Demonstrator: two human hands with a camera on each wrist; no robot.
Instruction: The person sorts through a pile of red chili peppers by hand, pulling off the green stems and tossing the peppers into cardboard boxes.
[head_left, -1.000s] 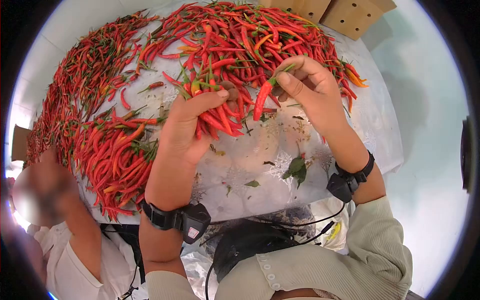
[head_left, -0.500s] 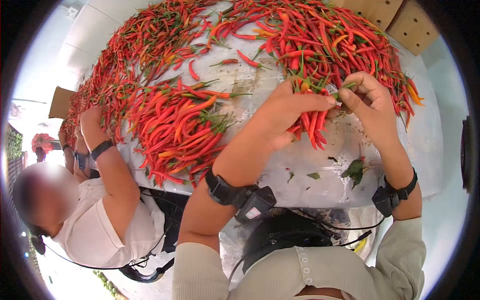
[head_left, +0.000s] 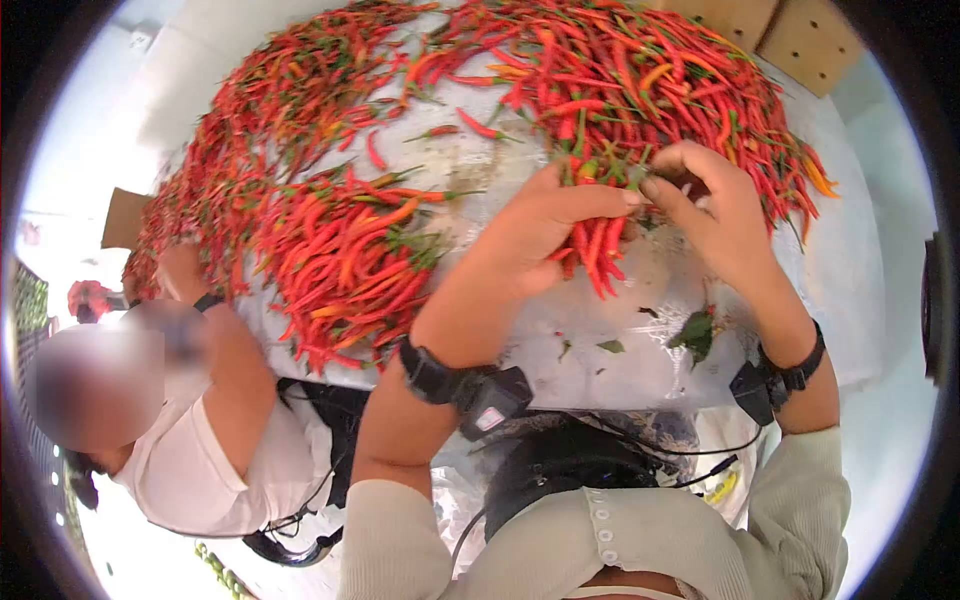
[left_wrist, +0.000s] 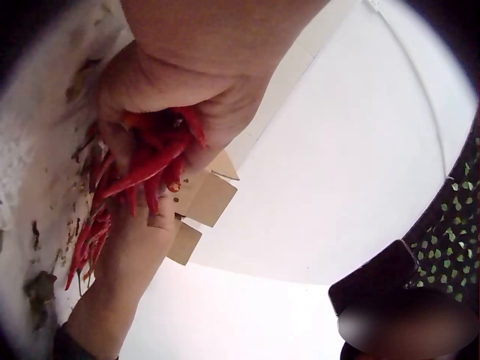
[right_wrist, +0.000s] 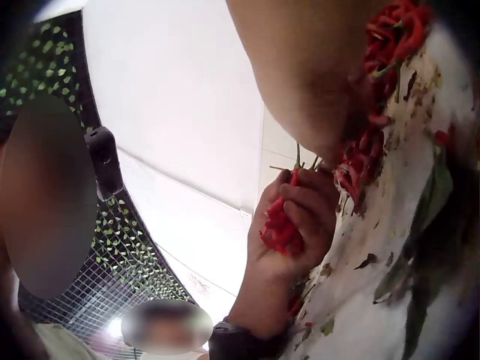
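Note:
A bunch of red chili peppers (head_left: 598, 250) is gripped in my left hand (head_left: 535, 225), green stems up and red tips hanging below the fingers. In the left wrist view the peppers (left_wrist: 154, 165) stick out of the curled left hand (left_wrist: 187, 94). My right hand (head_left: 715, 210) is right at the stem side of the bunch, thumb and forefinger pinching at a green chili stem (head_left: 637, 178). Its pepper is hidden among the others. From the right wrist, the left hand (right_wrist: 304, 214) shows wrapped around the bunch, with stems poking out above.
A large chili heap (head_left: 640, 80) lies behind my hands, and a neater pile (head_left: 340, 270) lies to the left. Loose leaves (head_left: 693, 335) are on the white-covered table (head_left: 620, 375). Cardboard boxes (head_left: 810, 45) stand back right. Another person (head_left: 230, 430) sits at the left.
The head view has swung left. My right hand, which held one chili pepper apart by its stem, has come in to the bunch in my left hand. The left hand keeps its grip.

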